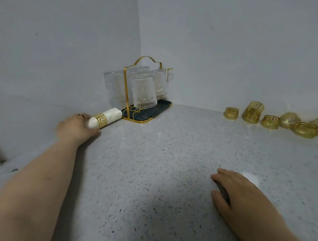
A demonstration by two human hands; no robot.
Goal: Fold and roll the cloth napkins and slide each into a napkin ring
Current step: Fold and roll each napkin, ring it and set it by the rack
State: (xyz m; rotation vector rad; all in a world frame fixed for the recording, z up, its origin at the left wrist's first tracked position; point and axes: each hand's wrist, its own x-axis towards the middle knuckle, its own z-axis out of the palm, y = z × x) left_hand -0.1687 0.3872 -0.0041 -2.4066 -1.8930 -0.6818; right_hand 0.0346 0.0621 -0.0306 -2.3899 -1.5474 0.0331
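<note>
A rolled white napkin (112, 114) lies at the far left of the speckled grey counter (160, 167), with a gold cut-out ring (101, 119) around it near its left end. My left hand (74, 128) reaches out and grips that near end of the roll. Its far end touches the dark tray of the glass rack. My right hand (243, 197) rests palm down on the counter at the lower right, fingers relaxed, holding nothing. Several loose gold napkin rings (269, 121) stand in a row along the right wall.
A gold wire rack (127, 91) holding several upturned clear glasses (144, 93) stands on a dark tray (155, 112) in the corner. Grey walls close the counter at the back and left. A bright light patch lies beyond my right hand.
</note>
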